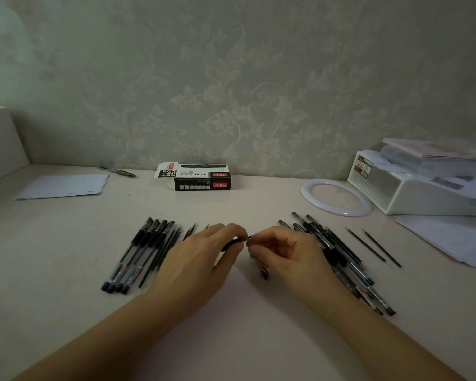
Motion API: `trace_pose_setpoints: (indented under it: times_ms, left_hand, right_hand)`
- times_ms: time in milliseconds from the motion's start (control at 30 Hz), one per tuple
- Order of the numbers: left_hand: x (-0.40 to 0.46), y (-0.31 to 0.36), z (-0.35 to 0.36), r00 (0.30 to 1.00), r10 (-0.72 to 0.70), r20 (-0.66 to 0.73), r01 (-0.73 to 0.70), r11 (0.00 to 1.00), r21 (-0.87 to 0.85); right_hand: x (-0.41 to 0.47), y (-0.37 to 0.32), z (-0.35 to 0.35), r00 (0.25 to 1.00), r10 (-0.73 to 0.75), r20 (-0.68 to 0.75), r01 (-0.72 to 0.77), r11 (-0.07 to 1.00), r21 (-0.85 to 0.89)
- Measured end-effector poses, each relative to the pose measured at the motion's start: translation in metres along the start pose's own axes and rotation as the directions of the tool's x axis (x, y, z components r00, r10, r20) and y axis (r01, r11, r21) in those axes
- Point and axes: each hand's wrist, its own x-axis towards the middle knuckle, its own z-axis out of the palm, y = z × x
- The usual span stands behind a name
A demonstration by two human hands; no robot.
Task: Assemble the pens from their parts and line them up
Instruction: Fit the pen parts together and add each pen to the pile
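My left hand (204,254) grips a black pen barrel (231,243) above the middle of the table. My right hand (280,251) pinches the tip end of that pen (248,237), and a pen cap (263,270) sticks out below its fingers. To the left lies a row of capped black pens (138,257) side by side, with a few thin refills (188,232) beside them. On the right sits a loose pile of pen bodies (341,259). Two bare refills (374,247) lie further right.
A black and white pen box (201,180) stands at the back by the wall. A white ring (335,196) and a white storage box (423,188) sit at the right. Paper sheets (63,185) and a pen (118,171) lie at the back left, with more papers (456,240) at the right edge.
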Motion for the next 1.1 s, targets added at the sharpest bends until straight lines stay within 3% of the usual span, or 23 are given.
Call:
trace_pose_setpoints:
  times_ms: [167, 367, 667, 833, 1100]
  left_hand:
    - [0.000, -0.002, 0.000, 1.000, -0.010, -0.025, 0.009, 0.998, -0.054]
    - [-0.001, 0.005, -0.002, 0.999, 0.048, 0.014, -0.047, 0.997, -0.067]
    - [-0.001, 0.000, -0.002, 1.000, 0.014, 0.011, -0.013, 0.996, -0.092]
    - [-0.002, 0.003, -0.003, 0.997, 0.056, 0.053, -0.052, 0.996, -0.079]
    - [0.002, 0.000, -0.003, 0.994, 0.109, 0.010, -0.109, 0.993, -0.045]
  right_hand:
    - [0.003, -0.002, -0.006, 0.987, -0.037, -0.154, 0.041, 0.999, 0.025]
    - [0.001, -0.005, -0.005, 0.999, -0.024, -0.021, 0.025, 0.998, 0.062]
    - [0.003, -0.004, -0.011, 0.993, -0.005, -0.122, 0.012, 0.998, 0.064]
    - [0.001, -0.004, -0.006, 0.998, -0.059, -0.008, 0.059, 0.998, 0.032]
    - [0.001, -0.003, -0.008, 0.999, -0.019, 0.036, 0.018, 1.000, 0.020]
